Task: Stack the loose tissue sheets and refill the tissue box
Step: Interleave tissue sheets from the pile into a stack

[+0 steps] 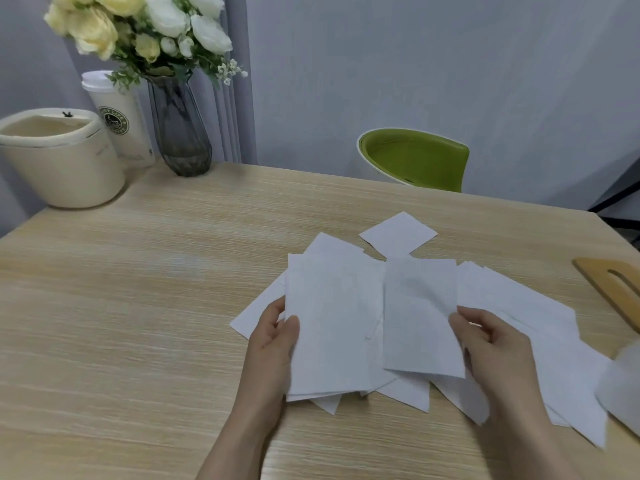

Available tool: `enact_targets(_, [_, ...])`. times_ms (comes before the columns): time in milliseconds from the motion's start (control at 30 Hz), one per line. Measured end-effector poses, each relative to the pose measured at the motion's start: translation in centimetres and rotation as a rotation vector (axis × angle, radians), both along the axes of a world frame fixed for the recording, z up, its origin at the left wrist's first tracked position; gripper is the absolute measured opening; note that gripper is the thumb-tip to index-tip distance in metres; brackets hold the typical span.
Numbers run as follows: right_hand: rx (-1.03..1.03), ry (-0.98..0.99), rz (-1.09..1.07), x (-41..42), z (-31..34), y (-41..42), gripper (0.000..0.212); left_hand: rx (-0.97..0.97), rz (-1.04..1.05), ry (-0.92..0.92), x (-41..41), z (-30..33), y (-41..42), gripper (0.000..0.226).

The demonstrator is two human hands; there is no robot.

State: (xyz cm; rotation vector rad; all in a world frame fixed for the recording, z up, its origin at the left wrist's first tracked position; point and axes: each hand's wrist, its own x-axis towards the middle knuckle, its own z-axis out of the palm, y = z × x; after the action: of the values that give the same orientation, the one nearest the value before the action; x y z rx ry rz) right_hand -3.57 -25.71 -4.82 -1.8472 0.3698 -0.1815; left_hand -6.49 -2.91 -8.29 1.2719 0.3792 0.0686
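Note:
Several loose white tissue sheets (519, 306) lie spread over the wooden table (138, 306) in front of me. My left hand (273, 344) grips a small stack of sheets (332, 327) at its left edge, thumb on top. My right hand (491, 344) pinches a single sheet (419, 317) by its right edge, holding it just right of the stack and overlapping it. One sheet (398, 233) lies apart, farther back. A white rounded object (620, 382), possibly the tissue box, shows at the right edge beside a wooden lid (613, 285) with a slot.
At the back left stand a cream bin (59, 161), a white cup (121, 123) and a grey glass vase (180, 133) with flowers. A green chair (415, 157) sits behind the table's far edge.

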Motion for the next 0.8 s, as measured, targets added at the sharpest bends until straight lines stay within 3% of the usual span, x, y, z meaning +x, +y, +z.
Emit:
enact_targets(167, [0.35,0.07,0.011,-0.7,1.2,1.4,0.007,0.004,0.019,0.017,0.0,0.1,-0.1,0.028])
enact_targets(367, [0.519,0.189,0.213,-1.9,1.6,5.8,0.009,-0.02,0.041,0.025,-0.1,0.4,-0.2,0.027])
enact_targets(800, [0.175,0.13,0.255,-2.0,-0.4,8.4,0.009,-0.063,0.053,0.0,0.1,0.5,-0.4,0.022])
